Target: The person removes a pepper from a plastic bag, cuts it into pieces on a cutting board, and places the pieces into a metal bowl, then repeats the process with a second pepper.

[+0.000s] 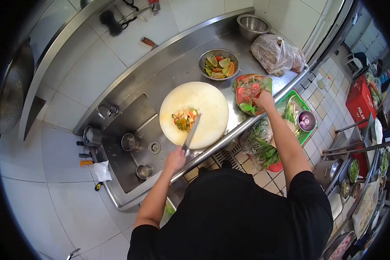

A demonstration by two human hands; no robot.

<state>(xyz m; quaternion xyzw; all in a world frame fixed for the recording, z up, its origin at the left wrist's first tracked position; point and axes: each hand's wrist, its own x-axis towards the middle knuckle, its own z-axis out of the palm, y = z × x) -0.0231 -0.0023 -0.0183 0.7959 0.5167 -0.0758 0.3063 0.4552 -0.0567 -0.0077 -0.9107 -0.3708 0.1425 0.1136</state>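
My left hand (176, 158) is wrapped round the handle of a knife (192, 133), whose blade lies over the round white cutting board (208, 102). Chopped vegetables (184, 119) in red, green and pale colours sit beside the blade tip. On the right, my right hand (264, 100) reaches to a plastic bag (248, 88) with red and green contents at the counter's edge; its fingers are partly hidden by the bag and green leaves. Behind the board, a metal bowl (201, 65) holds cut green and orange pieces.
A sink (138, 125) with small metal pots lies left of the board. An empty-looking bowl (253, 26) and a filled plastic bag (273, 54) stand at the counter's far end. A green tray (308, 138) with vegetables and a small onion bowl (307, 121) sits below the right edge.
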